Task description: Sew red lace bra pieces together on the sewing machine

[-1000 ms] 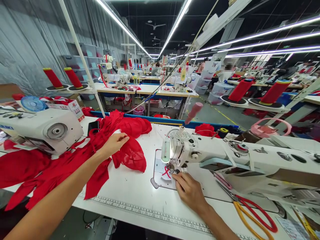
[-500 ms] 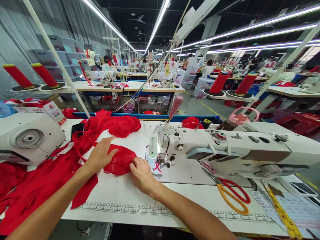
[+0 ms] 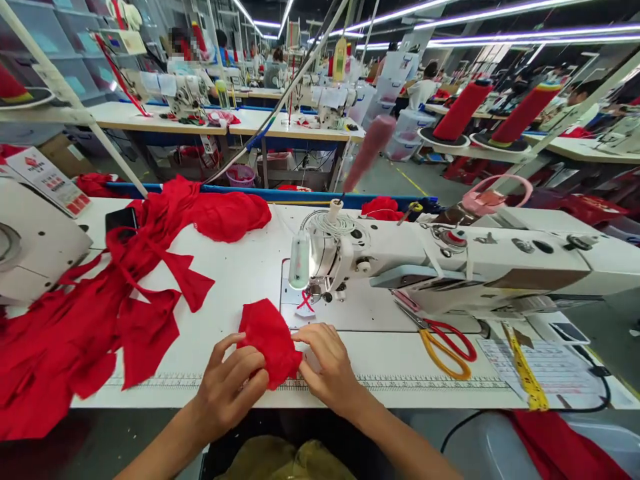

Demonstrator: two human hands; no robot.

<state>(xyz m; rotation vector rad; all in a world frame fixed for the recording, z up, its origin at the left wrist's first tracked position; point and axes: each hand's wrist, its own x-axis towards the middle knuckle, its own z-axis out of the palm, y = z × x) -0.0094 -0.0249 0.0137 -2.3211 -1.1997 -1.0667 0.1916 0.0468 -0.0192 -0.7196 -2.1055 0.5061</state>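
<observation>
A small red fabric piece (image 3: 267,333) lies between my hands at the front of the white sewing table (image 3: 240,273). My left hand (image 3: 233,380) grips its left edge with curled fingers. On the right edge, my right hand (image 3: 327,367) pinches the cloth between thumb and forefinger. Just beyond my right hand is the sewing machine (image 3: 400,253), its needle area lit, with a short crossed red ribbon (image 3: 305,301) by the presser foot. To the left spreads a heap of red fabric pieces (image 3: 150,293).
Scissors (image 3: 445,347) with red and orange handles lie right of my right hand. A yellow tape measure (image 3: 525,373) rests on papers. Another machine (image 3: 40,233) stands at the left. Red thread cones (image 3: 463,113) and other workstations are behind.
My right hand left the needle area and took the red fabric piece. Both hands brought that piece away from the heap, toward the table's front edge. The view has tilted down.
</observation>
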